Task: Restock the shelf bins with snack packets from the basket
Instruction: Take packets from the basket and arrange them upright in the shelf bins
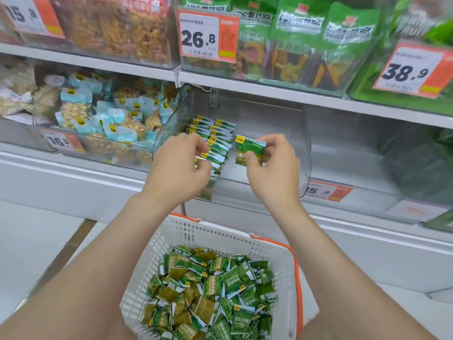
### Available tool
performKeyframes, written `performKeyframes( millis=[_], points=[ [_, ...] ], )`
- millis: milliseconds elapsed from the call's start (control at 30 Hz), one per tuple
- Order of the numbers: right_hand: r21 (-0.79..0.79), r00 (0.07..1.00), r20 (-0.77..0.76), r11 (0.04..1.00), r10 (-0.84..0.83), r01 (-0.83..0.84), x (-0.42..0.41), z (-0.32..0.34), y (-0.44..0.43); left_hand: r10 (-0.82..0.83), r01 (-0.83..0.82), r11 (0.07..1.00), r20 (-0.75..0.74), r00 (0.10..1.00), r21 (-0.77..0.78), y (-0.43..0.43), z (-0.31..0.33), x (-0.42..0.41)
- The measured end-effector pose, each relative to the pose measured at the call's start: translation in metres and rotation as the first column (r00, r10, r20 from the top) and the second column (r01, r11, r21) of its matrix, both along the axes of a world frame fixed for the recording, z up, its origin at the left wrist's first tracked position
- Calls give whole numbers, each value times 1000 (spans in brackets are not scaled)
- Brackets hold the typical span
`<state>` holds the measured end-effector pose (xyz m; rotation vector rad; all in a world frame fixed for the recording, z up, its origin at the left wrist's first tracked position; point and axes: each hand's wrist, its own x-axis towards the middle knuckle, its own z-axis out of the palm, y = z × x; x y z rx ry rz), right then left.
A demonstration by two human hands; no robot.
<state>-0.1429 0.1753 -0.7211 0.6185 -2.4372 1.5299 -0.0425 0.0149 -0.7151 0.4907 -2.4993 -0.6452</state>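
At the bottom centre, a white latticed plastic basket (220, 233) with an orange handle holds a loose heap of small, crinkly green foil packets (213, 290). Above it, mid-frame, the left hand (179, 165) curls its fingers round the near end of a neat upright row of packets (215, 136) inside a clear, round-cornered plastic bin (289, 133). The right hand (274, 168) pinches a single square packet (248, 149) just beside the row. Upper right, tall glossy green pouches (301, 33) stand behind a price tag (208, 35).
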Motion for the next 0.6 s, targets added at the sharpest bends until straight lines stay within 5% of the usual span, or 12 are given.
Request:
performKeyframes(
  millis=[200,333,600],
  points=[
    [410,989,135,912,-67,6,-79,-10,-42,-92,137,980,281,955,-143,-3,-15,-26],
    [472,972,151,877,-179,88,-113,-17,-61,-152,243,948,379,913,-205,16,-16,-37],
    [642,986,97,765,-137,43,-164,-39,-101,-65,246,917,489,870,-314,22,-28,-51]
  ],
)
